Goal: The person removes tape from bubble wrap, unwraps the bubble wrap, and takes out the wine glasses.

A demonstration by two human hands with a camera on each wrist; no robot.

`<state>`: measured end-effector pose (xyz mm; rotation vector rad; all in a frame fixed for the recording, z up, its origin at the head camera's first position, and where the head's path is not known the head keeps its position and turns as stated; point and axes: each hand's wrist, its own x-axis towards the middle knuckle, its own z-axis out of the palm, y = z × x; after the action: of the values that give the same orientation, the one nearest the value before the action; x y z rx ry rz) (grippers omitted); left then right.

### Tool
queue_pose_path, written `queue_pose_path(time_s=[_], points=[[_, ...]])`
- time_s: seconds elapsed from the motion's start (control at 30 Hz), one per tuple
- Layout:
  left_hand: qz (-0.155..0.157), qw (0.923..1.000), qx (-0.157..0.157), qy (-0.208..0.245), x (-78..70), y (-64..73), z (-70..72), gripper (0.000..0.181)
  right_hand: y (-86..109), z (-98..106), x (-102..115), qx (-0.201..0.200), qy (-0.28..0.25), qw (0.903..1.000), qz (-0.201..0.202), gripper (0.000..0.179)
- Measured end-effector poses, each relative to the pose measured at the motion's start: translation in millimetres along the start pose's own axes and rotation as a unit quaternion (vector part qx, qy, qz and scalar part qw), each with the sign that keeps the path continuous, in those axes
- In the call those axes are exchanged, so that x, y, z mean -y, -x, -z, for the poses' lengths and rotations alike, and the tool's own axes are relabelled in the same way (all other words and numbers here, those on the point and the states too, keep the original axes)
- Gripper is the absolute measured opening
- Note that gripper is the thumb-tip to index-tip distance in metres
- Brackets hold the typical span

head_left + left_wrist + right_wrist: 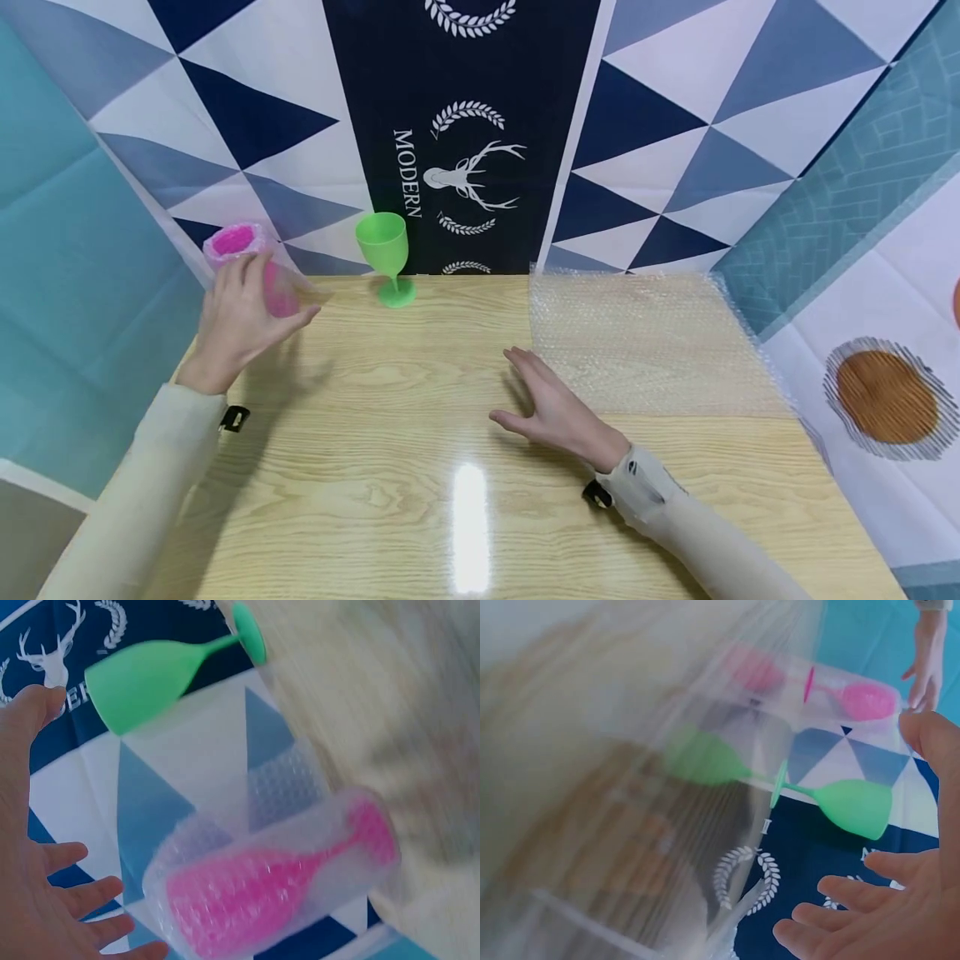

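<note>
A pink goblet (244,892) wrapped in bubble wrap stands at the table's back left corner. Just in front of it, in the head view, is my left hand (238,312), fingers spread. The left wrist view shows a gap between those fingers and the wrapped goblet. To its right an unwrapped green goblet (384,242) stands upright by the back wall. My right hand (555,412) hovers over the middle of the table, thumb and fingers apart, holding nothing. Near its fingertips lies a flat sheet of bubble wrap (652,350).
The wooden table (360,475) meets a patterned cloth backdrop (465,167) behind the goblets. Teal cloth (67,275) hangs along the left side. White cloth with a brown round print (885,396) borders the right side.
</note>
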<state>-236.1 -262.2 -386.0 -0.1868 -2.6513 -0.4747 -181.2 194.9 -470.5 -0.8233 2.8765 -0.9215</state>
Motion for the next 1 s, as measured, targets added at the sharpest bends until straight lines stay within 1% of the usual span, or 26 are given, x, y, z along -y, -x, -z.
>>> queue_pose_path(time_s=[0.1, 0.2, 0.33, 0.5, 0.7, 0.9, 1.0], points=[[0.017, 0.9997, 0.013, -0.01, 7.8, -6.9, 4.5, 0.11, -2.7, 1, 3, 0.008, -0.002, 1.0, -0.003, 0.102], [0.032, 0.9993, 0.012, -0.015, 16.4, -13.4, 7.5, 0.108, -6.1, 1, 8, 0.013, -0.006, 0.9999, 0.003, 0.102], [0.036, 0.9992, 0.006, -0.019, 27.1, -21.5, 8.9, 0.104, -9.6, -1, 15, 0.013, -0.009, 0.9997, 0.018, 0.101], [0.043, 0.9983, 0.03, -0.026, 35.4, -30.8, 7.9, 0.1, -12.5, -6, 21, 0.007, -0.008, 0.9995, 0.029, 0.1], [0.027, 0.9986, 0.034, -0.032, 39.3, -42.8, 12.6, 0.094, -16.7, -14, 30, 0.019, -0.027, 0.9991, 0.028, 0.1], [0.034, 0.997, 0.065, -0.024, 38.3, -54.2, 17.0, 0.092, -23.2, -22, 39, 0.017, -0.033, 0.9986, 0.038, 0.098], [0.027, 0.9972, 0.065, -0.026, 38.7, -55.9, 15.8, 0.084, -25.1, -25, 43, 0.019, -0.034, 0.9985, 0.039, 0.098]])
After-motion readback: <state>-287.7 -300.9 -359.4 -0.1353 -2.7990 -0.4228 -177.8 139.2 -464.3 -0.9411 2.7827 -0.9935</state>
